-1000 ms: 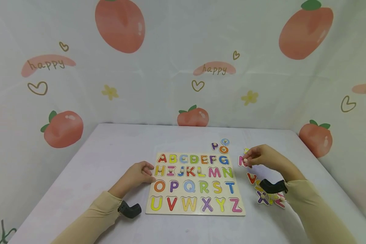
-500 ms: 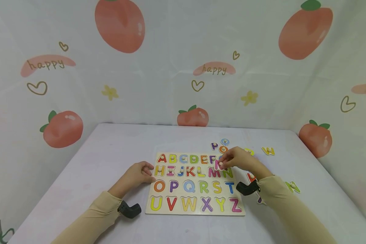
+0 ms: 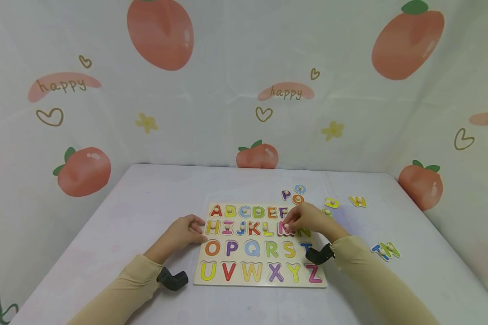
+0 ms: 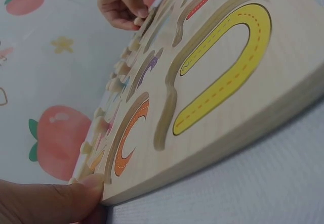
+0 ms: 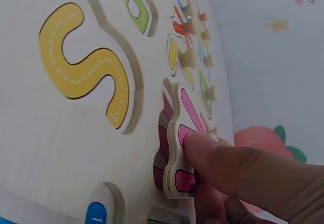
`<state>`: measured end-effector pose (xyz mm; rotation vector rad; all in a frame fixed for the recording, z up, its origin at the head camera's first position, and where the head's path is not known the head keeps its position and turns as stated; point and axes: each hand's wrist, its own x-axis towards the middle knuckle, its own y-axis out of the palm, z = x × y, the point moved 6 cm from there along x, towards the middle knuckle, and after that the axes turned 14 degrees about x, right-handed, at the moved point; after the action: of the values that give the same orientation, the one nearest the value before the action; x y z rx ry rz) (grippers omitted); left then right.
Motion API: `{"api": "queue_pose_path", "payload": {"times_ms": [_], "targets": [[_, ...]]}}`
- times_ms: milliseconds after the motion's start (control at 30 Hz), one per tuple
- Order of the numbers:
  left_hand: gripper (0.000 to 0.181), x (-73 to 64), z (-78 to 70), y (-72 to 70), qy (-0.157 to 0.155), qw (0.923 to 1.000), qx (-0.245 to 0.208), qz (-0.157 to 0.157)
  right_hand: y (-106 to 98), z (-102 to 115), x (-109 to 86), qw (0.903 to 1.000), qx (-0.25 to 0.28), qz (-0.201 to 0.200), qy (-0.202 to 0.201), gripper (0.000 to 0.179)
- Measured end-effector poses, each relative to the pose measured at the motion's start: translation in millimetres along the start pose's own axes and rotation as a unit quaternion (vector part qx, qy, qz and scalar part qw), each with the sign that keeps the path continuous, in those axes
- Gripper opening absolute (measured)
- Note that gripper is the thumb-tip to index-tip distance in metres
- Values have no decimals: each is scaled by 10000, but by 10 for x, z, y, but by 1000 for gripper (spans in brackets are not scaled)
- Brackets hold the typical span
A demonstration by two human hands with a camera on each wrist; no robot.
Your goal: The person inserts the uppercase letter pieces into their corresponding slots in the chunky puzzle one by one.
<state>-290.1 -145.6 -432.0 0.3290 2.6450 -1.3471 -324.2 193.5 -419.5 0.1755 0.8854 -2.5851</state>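
Carried leftward, the pink M (image 5: 178, 142) lies tilted over its matching recess (image 5: 162, 150) in the letter board (image 3: 241, 253), knob (image 3: 286, 226) pinched by the nearer right hand (image 3: 307, 217); the left hand (image 3: 183, 233) touches the board's left edge.

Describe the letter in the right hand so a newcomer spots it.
Find the wooden board, then its second row from the far edge, toward the right end. There the right hand holds the M piece. It is pink and raised above its recess, between the yellow L and the green N slot.
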Motion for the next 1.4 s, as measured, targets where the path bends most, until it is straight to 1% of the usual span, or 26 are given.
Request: {"api": "queue_pose_path", "payload": {"times_ms": [133, 333, 667, 833, 1133, 1300, 1400], "targets": [[46, -8, -14, -5, 23, 10000, -16, -2, 22, -24, 11, 10000, 3, -27, 81, 9], [48, -23, -38, -17, 49, 10000, -2, -2, 33, -34, 22, 9999, -18, -67, 78, 8], [46, 36, 48, 28, -11, 10000, -29, -61, 63, -17, 27, 10000, 85, -11, 17, 8], [46, 50, 55, 30, 38, 10000, -30, -68, 67, -3, 20, 9999, 100, 68, -2, 8], [46, 35, 44, 21, -12, 10000, 19, -52, 71, -23, 27, 9998, 142, 121, 81, 10], [46, 21, 31, 17, -14, 10000, 33, -33, 50, -13, 8, 9996, 227, 182, 23, 18], [46, 15, 25, 11, -22, 10000, 30, -28, -3, 10, -23, 9996, 203, 146, -154, 25]]}}
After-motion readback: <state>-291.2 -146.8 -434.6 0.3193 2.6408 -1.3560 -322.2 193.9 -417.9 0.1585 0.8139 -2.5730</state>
